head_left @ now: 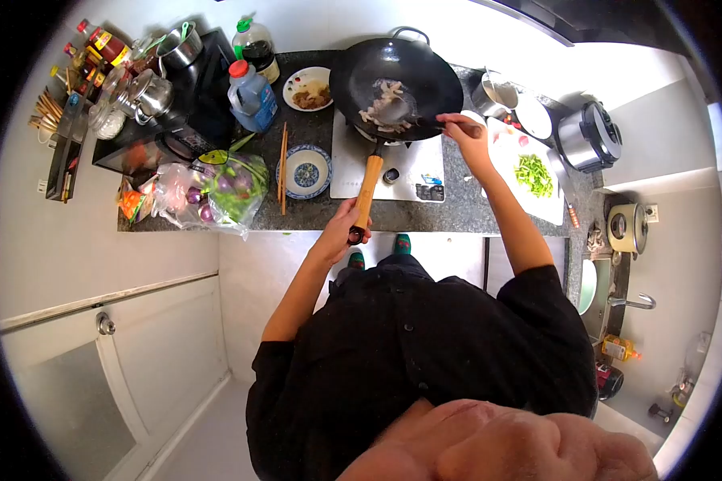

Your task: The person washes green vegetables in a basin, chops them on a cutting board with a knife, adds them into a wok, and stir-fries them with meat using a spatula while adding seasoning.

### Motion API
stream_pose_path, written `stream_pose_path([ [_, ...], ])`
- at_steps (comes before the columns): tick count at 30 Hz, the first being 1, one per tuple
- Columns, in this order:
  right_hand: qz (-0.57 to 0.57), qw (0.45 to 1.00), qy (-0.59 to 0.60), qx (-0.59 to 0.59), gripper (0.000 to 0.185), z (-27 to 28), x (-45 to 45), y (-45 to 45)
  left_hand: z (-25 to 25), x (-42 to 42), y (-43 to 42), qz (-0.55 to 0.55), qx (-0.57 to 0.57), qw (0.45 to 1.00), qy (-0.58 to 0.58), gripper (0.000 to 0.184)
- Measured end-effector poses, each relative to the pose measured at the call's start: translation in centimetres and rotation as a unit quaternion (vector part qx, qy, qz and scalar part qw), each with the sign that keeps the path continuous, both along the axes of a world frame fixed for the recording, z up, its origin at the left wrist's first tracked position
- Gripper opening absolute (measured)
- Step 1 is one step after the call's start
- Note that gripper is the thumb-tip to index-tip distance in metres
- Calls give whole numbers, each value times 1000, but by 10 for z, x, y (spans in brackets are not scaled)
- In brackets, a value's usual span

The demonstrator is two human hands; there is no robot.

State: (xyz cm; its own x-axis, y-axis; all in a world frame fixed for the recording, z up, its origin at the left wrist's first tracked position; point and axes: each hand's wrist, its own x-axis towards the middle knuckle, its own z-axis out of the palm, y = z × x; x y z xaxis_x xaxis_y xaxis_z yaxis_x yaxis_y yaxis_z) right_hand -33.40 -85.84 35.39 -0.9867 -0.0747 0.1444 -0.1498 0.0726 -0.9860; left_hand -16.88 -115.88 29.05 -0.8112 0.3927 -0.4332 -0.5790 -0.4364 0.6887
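Note:
A black wok (pixel 353 88) sits on the stove (pixel 349 176), with pale pieces of meat (pixel 387 100) in its middle. My left hand (pixel 343 228) is wrapped around the wooden end of the wok's handle (pixel 367 188). Over the wok's right rim, my right hand (pixel 465 136) grips a spatula (pixel 405 111). Its grey head rests among the meat, and its exact shape is hard to make out. Right of my right forearm, chopped green vegetables (pixel 535 175) lie on a white cutting board (pixel 547 210), beside a knife (pixel 571 207).
Left of the stove are a patterned bowl (pixel 307 157), chopsticks (pixel 283 168), a plate of seasonings (pixel 311 90) and a bag of vegetables (pixel 225 188). Bottles (pixel 253 98) stand behind them. A metal pot (pixel 493 94) and an electric cooker (pixel 590 138) are at the right.

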Motion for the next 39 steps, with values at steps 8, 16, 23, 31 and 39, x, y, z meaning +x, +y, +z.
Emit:
stream_pose_path([
  [8,-2,983,-109,150,22,134,-24,3,-4,1,-3,-5,5,1000,3,41],
  [16,-51,999,-15,-1,23,61,-47,-2,-2,2,-1,5,0,1000,6,42],
  [23,-38,976,0,216,17,44,-88,14,-3,3,0,10,-6,1000,15,43],
  [31,-1,974,137,178,17,38,-103,-35,-5,5,1,12,-22,999,32,42],
  [39,-28,996,83,9,18,-40,-3,-21,-4,3,4,13,-13,999,26,42],
])
